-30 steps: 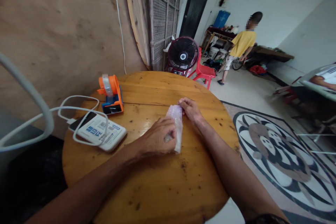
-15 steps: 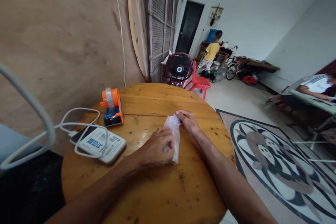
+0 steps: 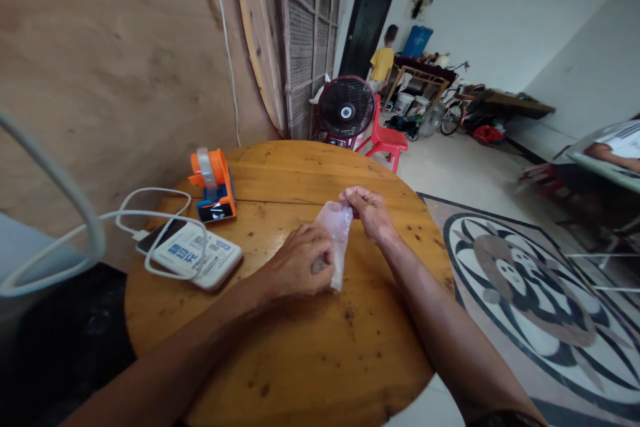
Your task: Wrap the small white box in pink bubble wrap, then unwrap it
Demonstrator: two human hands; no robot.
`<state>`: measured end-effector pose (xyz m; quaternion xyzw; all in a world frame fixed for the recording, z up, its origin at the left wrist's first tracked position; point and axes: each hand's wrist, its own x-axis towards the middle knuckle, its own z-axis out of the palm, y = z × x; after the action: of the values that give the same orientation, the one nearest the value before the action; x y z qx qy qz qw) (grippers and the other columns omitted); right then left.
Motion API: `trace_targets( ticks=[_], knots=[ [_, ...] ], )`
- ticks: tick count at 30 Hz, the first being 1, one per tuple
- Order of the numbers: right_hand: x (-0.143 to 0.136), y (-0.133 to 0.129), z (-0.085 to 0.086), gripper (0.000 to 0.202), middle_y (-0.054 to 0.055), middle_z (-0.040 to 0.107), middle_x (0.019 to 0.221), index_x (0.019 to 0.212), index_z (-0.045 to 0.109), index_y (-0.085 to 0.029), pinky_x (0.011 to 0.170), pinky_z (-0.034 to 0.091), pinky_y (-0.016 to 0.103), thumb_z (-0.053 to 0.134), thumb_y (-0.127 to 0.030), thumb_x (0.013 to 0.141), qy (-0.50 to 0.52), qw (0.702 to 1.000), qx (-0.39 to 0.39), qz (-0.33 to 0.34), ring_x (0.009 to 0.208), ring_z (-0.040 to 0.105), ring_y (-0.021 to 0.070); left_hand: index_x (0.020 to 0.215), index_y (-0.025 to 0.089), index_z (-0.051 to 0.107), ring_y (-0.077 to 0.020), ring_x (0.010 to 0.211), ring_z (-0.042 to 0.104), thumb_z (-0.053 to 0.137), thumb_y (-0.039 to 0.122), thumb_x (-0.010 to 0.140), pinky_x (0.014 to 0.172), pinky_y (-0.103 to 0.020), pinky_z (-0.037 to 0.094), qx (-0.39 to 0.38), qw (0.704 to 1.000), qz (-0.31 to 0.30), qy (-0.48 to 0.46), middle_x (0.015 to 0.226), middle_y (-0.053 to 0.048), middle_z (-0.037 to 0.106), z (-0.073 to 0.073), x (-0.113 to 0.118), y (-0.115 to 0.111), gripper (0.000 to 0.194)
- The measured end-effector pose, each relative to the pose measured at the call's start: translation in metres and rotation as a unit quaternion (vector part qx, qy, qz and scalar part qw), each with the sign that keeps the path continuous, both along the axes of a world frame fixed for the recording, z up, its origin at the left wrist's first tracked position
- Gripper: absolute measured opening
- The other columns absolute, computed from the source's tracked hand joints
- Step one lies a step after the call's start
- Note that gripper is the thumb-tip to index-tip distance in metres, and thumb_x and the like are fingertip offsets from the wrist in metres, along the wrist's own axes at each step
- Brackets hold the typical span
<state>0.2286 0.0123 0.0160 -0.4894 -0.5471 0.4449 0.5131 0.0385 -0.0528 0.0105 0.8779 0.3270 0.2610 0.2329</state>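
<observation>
A small clear plastic bag (image 3: 337, 232) lies on a round wooden table (image 3: 310, 360), stretched between both hands. My left hand (image 3: 300, 267) pinches its near end, fingers closed around something small inside. My right hand (image 3: 367, 210) grips the bag's far end, lifting it slightly off the wood. What is inside the bag cannot be made out.
An orange and blue tape dispenser (image 3: 214, 187) stands at the table's left. Next to it lies a white power bank (image 3: 197, 255) with white cable (image 3: 150, 220) and a phone. Beyond: black fan (image 3: 347, 107), red chair (image 3: 386, 140), a person in yellow (image 3: 383, 61), another seated person at right (image 3: 617, 150).
My right hand has lifted the far end of the bag a little. The person in yellow has walked further toward the back. The camera has shifted slightly.
</observation>
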Motion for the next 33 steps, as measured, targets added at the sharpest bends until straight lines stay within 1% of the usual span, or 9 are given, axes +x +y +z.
trace_targets(
  ticks=[4, 7, 12, 16, 19, 21, 24, 27, 33],
  knots=[
    [-0.002, -0.010, 0.011, 0.039, -0.003, 0.054, 0.059, 0.068, 0.061, -0.018, 0.047, 0.031, 0.022, 0.069, -0.057, 0.067, 0.016, 1.000, -0.001, 0.010, 0.050, 0.041, 0.0084, 0.079, 0.019, 0.062, -0.0223, 0.094, 0.050, 0.057, 0.019, 0.074, 0.087, -0.036, 0.039, 0.013, 1.000, 0.012, 0.009, 0.092, -0.004, 0.061, -0.002, -0.001, 0.001, 0.007],
    [-0.003, -0.016, 0.018, 0.038, -0.003, 0.053, 0.061, 0.065, 0.059, -0.018, 0.044, 0.028, 0.022, 0.069, -0.055, 0.067, 0.025, 0.999, 0.005, 0.023, 0.048, 0.038, 0.0069, 0.079, 0.018, 0.064, -0.0218, 0.092, 0.049, 0.057, 0.020, 0.076, 0.085, -0.035, 0.039, 0.024, 0.999, 0.020, 0.009, 0.090, -0.004, 0.059, -0.002, -0.002, 0.000, 0.008],
    [-0.005, -0.022, 0.022, 0.039, -0.005, 0.047, 0.055, 0.063, 0.057, -0.018, 0.042, 0.026, 0.021, 0.069, -0.055, 0.068, 0.039, 0.999, -0.002, 0.037, 0.045, 0.033, 0.0057, 0.078, 0.018, 0.064, -0.0206, 0.089, 0.049, 0.056, 0.019, 0.076, 0.084, -0.034, 0.039, 0.024, 0.999, 0.025, 0.005, 0.087, -0.004, 0.059, -0.002, -0.002, -0.003, 0.008],
    [-0.010, -0.022, 0.025, 0.039, -0.005, 0.050, 0.057, 0.065, 0.057, -0.019, 0.040, 0.027, 0.019, 0.071, -0.055, 0.065, 0.056, 0.997, -0.026, 0.036, 0.044, 0.036, 0.0053, 0.078, 0.019, 0.065, -0.0212, 0.092, 0.051, 0.057, 0.021, 0.077, 0.085, -0.035, 0.039, 0.024, 0.999, 0.044, 0.006, 0.091, -0.004, 0.058, -0.003, -0.001, -0.004, 0.008],
    [-0.014, -0.027, 0.032, 0.040, -0.004, 0.052, 0.058, 0.068, 0.059, -0.019, 0.041, 0.030, 0.019, 0.071, -0.056, 0.064, 0.041, 0.998, -0.039, 0.043, 0.045, 0.040, 0.0061, 0.079, 0.020, 0.066, -0.0219, 0.094, 0.051, 0.057, 0.022, 0.078, 0.087, -0.036, 0.040, 0.018, 0.998, 0.058, 0.014, 0.094, -0.005, 0.059, -0.003, 0.000, -0.008, 0.009],
    [-0.017, -0.033, 0.039, 0.040, -0.003, 0.054, 0.059, 0.069, 0.060, -0.019, 0.042, 0.032, 0.020, 0.071, -0.057, 0.064, 0.029, 0.998, -0.042, 0.043, 0.046, 0.042, 0.0066, 0.080, 0.020, 0.068, -0.0227, 0.094, 0.052, 0.058, 0.023, 0.079, 0.087, -0.038, 0.040, 0.011, 0.997, 0.078, 0.013, 0.095, -0.005, 0.059, -0.003, 0.000, -0.012, 0.010],
    [-0.020, -0.045, 0.045, 0.039, -0.003, 0.055, 0.060, 0.068, 0.059, -0.019, 0.044, 0.034, 0.020, 0.071, -0.056, 0.066, 0.021, 0.998, -0.037, 0.039, 0.047, 0.043, 0.0070, 0.082, 0.021, 0.070, -0.0242, 0.095, 0.051, 0.058, 0.025, 0.081, 0.088, -0.040, 0.041, -0.006, 0.992, 0.125, -0.012, 0.095, -0.006, 0.059, -0.004, 0.001, -0.021, 0.012],
    [-0.022, -0.056, 0.045, 0.039, -0.003, 0.055, 0.061, 0.068, 0.058, -0.019, 0.047, 0.034, 0.020, 0.070, -0.056, 0.068, 0.028, 0.998, -0.034, 0.044, 0.050, 0.044, 0.0068, 0.083, 0.022, 0.072, -0.0244, 0.097, 0.052, 0.059, 0.025, 0.082, 0.089, -0.040, 0.042, -0.017, 0.986, 0.158, -0.044, 0.093, -0.006, 0.057, -0.006, 0.004, -0.030, 0.013],
    [-0.021, -0.070, 0.035, 0.038, -0.004, 0.056, 0.068, 0.074, 0.061, -0.019, 0.051, 0.035, 0.020, 0.070, -0.056, 0.071, 0.055, 0.995, -0.058, 0.053, 0.054, 0.044, 0.0067, 0.086, 0.021, 0.072, -0.0217, 0.096, 0.052, 0.057, 0.023, 0.084, 0.090, -0.037, 0.045, -0.027, 0.973, 0.201, -0.107, 0.094, -0.006, 0.053, -0.015, 0.009, -0.041, 0.015]
  ],
)
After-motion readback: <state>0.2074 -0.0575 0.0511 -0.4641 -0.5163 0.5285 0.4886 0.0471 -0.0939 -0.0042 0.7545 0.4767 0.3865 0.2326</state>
